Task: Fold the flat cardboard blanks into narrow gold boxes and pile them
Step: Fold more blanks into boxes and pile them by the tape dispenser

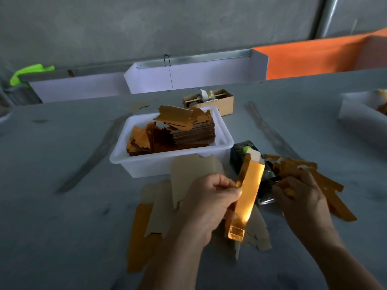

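My left hand (211, 197) grips a narrow gold box (247, 197) by its left edge, holding it tilted above the table with its pale end flap up at the far end. My right hand (301, 193) hovers just right of the box with fingers curled; it seems to hold something small and yellow, though blur keeps me from telling. Flat blanks (188, 176) lie pale side up under my left hand. A pile of folded gold boxes (326, 185) lies to the right behind my right hand. The white tub (222, 151) holds stacked gold blanks (188, 130).
A dark foil bag (245, 155) with a green object lies between the tub and the pile. A small brown carton (211, 101) stands behind the tub. A white tray (360, 116) sits at the far right. White boards line the table's back edge.
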Action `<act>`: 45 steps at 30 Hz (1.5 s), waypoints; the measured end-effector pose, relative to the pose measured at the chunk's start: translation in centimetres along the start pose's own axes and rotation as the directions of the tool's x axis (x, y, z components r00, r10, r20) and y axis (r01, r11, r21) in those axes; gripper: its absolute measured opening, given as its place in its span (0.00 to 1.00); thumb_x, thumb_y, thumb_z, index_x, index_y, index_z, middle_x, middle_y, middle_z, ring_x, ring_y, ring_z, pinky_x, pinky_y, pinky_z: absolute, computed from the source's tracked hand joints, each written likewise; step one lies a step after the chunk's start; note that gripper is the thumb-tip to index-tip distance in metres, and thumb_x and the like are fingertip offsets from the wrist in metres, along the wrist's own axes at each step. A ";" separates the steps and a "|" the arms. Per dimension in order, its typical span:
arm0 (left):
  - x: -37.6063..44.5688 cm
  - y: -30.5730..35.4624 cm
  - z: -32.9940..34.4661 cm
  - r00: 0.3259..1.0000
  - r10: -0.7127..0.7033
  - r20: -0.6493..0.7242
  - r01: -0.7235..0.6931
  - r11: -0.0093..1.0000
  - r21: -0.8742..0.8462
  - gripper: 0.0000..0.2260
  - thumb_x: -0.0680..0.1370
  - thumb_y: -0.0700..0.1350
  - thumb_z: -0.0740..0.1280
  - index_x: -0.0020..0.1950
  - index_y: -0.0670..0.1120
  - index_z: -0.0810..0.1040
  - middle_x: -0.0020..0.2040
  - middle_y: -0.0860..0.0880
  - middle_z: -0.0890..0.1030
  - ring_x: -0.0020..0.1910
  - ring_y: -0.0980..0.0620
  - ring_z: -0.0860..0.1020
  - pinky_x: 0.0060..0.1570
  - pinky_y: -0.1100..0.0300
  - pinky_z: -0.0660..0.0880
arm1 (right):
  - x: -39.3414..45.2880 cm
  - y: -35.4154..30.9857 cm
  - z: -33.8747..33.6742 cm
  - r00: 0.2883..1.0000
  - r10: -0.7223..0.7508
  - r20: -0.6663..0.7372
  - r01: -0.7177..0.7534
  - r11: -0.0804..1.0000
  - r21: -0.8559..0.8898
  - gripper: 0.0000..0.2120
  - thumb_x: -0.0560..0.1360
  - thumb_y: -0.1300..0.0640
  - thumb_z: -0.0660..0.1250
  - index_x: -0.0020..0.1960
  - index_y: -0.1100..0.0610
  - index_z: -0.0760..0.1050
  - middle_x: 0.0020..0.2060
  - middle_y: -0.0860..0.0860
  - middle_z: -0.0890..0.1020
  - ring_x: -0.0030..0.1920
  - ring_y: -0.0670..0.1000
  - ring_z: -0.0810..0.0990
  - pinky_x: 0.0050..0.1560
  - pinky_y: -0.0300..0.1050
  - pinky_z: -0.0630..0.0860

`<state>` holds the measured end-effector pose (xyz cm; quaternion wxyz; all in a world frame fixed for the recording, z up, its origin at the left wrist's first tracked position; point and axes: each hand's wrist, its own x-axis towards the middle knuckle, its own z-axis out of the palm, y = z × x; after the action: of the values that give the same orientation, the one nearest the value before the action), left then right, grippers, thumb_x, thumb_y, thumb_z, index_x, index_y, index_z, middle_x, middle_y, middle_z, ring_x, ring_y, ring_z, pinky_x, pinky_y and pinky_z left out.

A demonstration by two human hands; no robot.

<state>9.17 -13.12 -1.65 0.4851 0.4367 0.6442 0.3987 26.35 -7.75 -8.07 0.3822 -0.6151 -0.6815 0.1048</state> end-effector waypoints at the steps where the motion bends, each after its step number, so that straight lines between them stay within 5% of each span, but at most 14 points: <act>1: 0.2 0.1 0.1 1.000 0.018 0.009 -0.018 1.000 0.024 0.01 0.76 0.44 0.69 0.44 0.49 0.78 0.37 0.53 0.80 0.24 0.63 0.75 0.28 0.69 0.72 | -0.2 0.2 0.1 1.000 0.015 -0.005 -0.015 0.999 0.035 0.04 0.71 0.67 0.71 0.37 0.62 0.80 0.46 0.48 0.71 0.43 0.48 0.71 0.37 0.30 0.63; 5: 1.1 0.0 -0.4 0.998 -0.063 0.007 0.063 0.998 -0.026 0.02 0.76 0.43 0.69 0.43 0.47 0.78 0.34 0.53 0.79 0.27 0.59 0.74 0.31 0.66 0.72 | -0.2 0.6 0.3 0.999 0.042 -0.028 -0.040 0.997 0.068 0.04 0.71 0.65 0.71 0.38 0.60 0.80 0.47 0.47 0.71 0.45 0.48 0.71 0.39 0.28 0.63; 8: 1.4 -0.5 -0.8 0.991 -0.123 0.048 0.129 0.979 -0.159 0.03 0.75 0.40 0.70 0.42 0.46 0.78 0.32 0.53 0.79 0.30 0.57 0.76 0.29 0.66 0.71 | 0.4 0.2 0.6 0.993 -0.117 -0.031 0.113 0.988 -0.109 0.06 0.67 0.73 0.71 0.36 0.64 0.78 0.43 0.56 0.76 0.44 0.60 0.76 0.41 0.47 0.73; 11: 1.4 -0.7 -0.7 0.991 -0.127 0.036 0.131 0.980 -0.152 0.03 0.74 0.40 0.70 0.41 0.45 0.78 0.31 0.53 0.79 0.31 0.56 0.76 0.30 0.66 0.71 | 0.8 -0.1 0.6 0.999 0.013 0.037 -0.006 0.983 -0.186 0.02 0.69 0.71 0.68 0.40 0.66 0.78 0.49 0.58 0.75 0.49 0.60 0.75 0.44 0.46 0.71; 17: 1.6 -1.0 -0.6 0.995 -0.099 0.007 0.099 0.983 -0.158 0.03 0.74 0.41 0.71 0.41 0.45 0.79 0.31 0.52 0.78 0.30 0.56 0.76 0.31 0.65 0.72 | -0.8 -0.2 -1.9 0.993 0.028 -0.113 -0.017 0.996 0.093 0.07 0.73 0.64 0.68 0.39 0.54 0.77 0.41 0.52 0.77 0.38 0.50 0.72 0.35 0.40 0.67; 20: 1.8 -1.1 -0.4 0.994 -0.105 0.014 0.106 0.974 -0.202 0.01 0.75 0.41 0.70 0.44 0.44 0.79 0.36 0.50 0.81 0.30 0.57 0.79 0.31 0.66 0.75 | -1.4 -2.4 -3.0 0.993 0.073 0.089 -0.107 0.869 0.484 0.11 0.73 0.63 0.67 0.37 0.49 0.77 0.33 0.48 0.78 0.34 0.45 0.75 0.35 0.37 0.73; 22: 1.7 -1.0 -0.3 0.991 -0.122 0.050 0.131 0.951 -0.281 0.01 0.76 0.38 0.69 0.46 0.42 0.79 0.40 0.46 0.83 0.33 0.54 0.82 0.35 0.63 0.79 | -1.4 -4.2 -3.5 0.967 -0.025 0.255 -0.137 0.789 0.599 0.12 0.73 0.64 0.66 0.37 0.48 0.79 0.32 0.47 0.80 0.33 0.41 0.76 0.34 0.28 0.72; 25: 1.7 -0.9 -0.3 0.989 -0.125 0.084 0.147 0.927 -0.345 0.02 0.76 0.36 0.68 0.48 0.39 0.79 0.47 0.41 0.84 0.42 0.48 0.85 0.40 0.58 0.82 | -0.8 -5.5 -3.5 0.907 -0.133 0.399 -0.127 0.817 0.562 0.11 0.73 0.61 0.66 0.40 0.46 0.81 0.37 0.46 0.82 0.39 0.43 0.79 0.37 0.36 0.75; 30: 1.8 -0.9 -0.3 0.986 -0.126 0.112 0.159 0.920 -0.359 0.04 0.76 0.36 0.67 0.50 0.38 0.79 0.48 0.40 0.84 0.43 0.47 0.85 0.41 0.58 0.82 | 0.2 -6.0 -3.0 0.886 -0.194 0.421 -0.053 0.859 0.508 0.13 0.74 0.63 0.66 0.44 0.43 0.80 0.38 0.41 0.82 0.40 0.42 0.79 0.39 0.35 0.76; 35: 2.0 -1.1 -0.5 0.986 -0.118 0.120 0.157 0.906 -0.393 0.02 0.76 0.35 0.68 0.47 0.39 0.79 0.43 0.41 0.85 0.42 0.48 0.85 0.39 0.58 0.82 | 0.5 -5.8 -2.0 0.890 -0.174 0.421 0.008 0.930 0.367 0.20 0.73 0.58 0.68 0.60 0.40 0.70 0.38 0.44 0.82 0.40 0.43 0.81 0.43 0.39 0.79; 38: 1.9 -1.3 -0.6 0.985 -0.101 0.140 0.150 0.901 -0.406 0.01 0.75 0.35 0.68 0.45 0.39 0.79 0.38 0.44 0.85 0.39 0.49 0.85 0.36 0.60 0.81 | 0.5 -5.9 -1.6 0.907 -0.170 0.385 0.033 0.940 0.339 0.16 0.73 0.57 0.69 0.55 0.44 0.67 0.36 0.44 0.82 0.39 0.38 0.80 0.39 0.32 0.78; 45: 2.1 -1.6 -1.1 0.978 -0.082 0.194 0.153 0.909 -0.388 0.03 0.77 0.35 0.66 0.46 0.39 0.80 0.42 0.41 0.85 0.43 0.45 0.85 0.41 0.58 0.82 | 0.6 -6.6 -0.9 0.904 -0.150 0.401 0.034 0.959 0.282 0.12 0.73 0.57 0.69 0.46 0.46 0.66 0.35 0.46 0.81 0.36 0.38 0.80 0.35 0.31 0.76</act>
<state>7.49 -11.66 -3.52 0.6415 0.3211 0.5296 0.4527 21.97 -8.93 -3.13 0.3115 -0.4877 -0.7556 0.3070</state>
